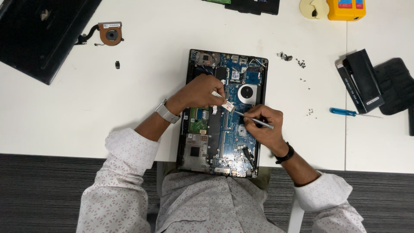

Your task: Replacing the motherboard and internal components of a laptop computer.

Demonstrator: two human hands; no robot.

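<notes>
an opened laptop base [202,142] lies on the white table [86,108] right in front of the seated person, its blue circuit board [230,125] bare to the ceiling. the left hand [199,92] rests over the upper middle of the board, its grip closed on a small white tab [225,103] pinched between thumb and fingertips, the tab sticking out toward the other hand. a watch with a pale band [167,113] sits on that wrist. the right hand [263,125] is just beside it, over the right half of the board, its grip closed round a thin metal tool [254,120] held like a pen, the tip pointing at the tab, close enough that i cannot tell whether they touch. a dark band [285,154] circles the right wrist.

a round silver part [246,92] shows on the board just above the right hand. off to the right on the table lies a blue-handled screwdriver [345,112], untouched, with a few small dark screws [302,64] scattered above it, and further right a long black case [361,82]. at upper left, well apart from the hands, a copper-coloured fan [110,33] sits beside a black panel [39,34]. a yellow box [346,8] stands at the far edge.
</notes>
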